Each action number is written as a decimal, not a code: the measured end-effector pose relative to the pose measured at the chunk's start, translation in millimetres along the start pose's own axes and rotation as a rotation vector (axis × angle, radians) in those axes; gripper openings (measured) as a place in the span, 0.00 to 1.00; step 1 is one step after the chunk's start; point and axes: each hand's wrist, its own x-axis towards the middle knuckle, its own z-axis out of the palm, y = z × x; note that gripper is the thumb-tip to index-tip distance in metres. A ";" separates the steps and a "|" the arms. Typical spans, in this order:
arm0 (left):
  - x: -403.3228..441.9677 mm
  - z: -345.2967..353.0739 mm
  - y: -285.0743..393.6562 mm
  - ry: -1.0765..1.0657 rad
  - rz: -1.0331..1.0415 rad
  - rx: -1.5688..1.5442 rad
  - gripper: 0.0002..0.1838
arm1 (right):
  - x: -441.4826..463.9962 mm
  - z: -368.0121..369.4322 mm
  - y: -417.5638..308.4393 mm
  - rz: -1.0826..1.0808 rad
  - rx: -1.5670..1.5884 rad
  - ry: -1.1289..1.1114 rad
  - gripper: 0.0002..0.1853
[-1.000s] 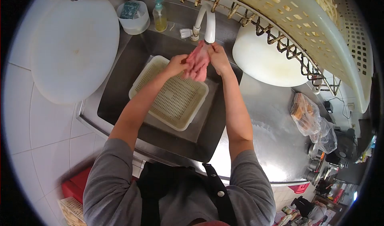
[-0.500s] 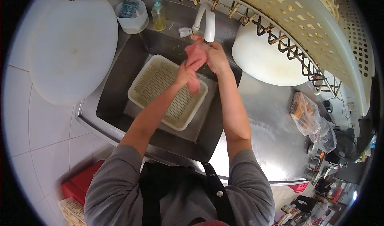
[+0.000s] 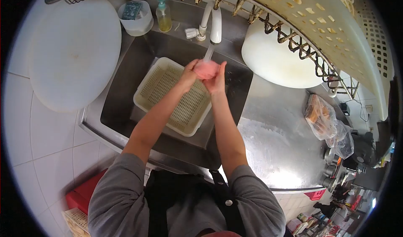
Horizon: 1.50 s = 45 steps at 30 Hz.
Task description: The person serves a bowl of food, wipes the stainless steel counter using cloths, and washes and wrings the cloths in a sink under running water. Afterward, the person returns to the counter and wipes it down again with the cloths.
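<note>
A pink, soft-looking piece [image 3: 206,69] is held between the left hand [image 3: 188,74] and the right hand [image 3: 216,82] under water [image 3: 209,52] running from a white faucet [image 3: 216,25], over a steel sink [image 3: 117,98] where a perforated basket [image 3: 189,109] is set, the rinsing judged under way and unfinished.

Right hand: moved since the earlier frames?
Yes: the right hand has moved away from the white faucet, toward the picture's bottom and slightly left.

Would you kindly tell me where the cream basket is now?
In the head view, the cream basket sits inside the metal sink, mostly left of the picture's centre, partly hidden by the left forearm.
</note>
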 end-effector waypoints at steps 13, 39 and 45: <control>15.3 -8.6 23.4 -0.456 -0.387 -0.748 0.39 | -31.6 48.1 6.1 -0.765 -1.483 0.090 0.26; 145.1 -63.9 70.8 0.217 -0.304 -0.086 0.29 | 1.3 22.1 1.0 0.056 0.001 0.193 0.17; 129.6 -75.7 65.9 0.109 0.022 0.222 0.30 | -7.4 24.5 -6.3 0.075 -0.044 0.177 0.17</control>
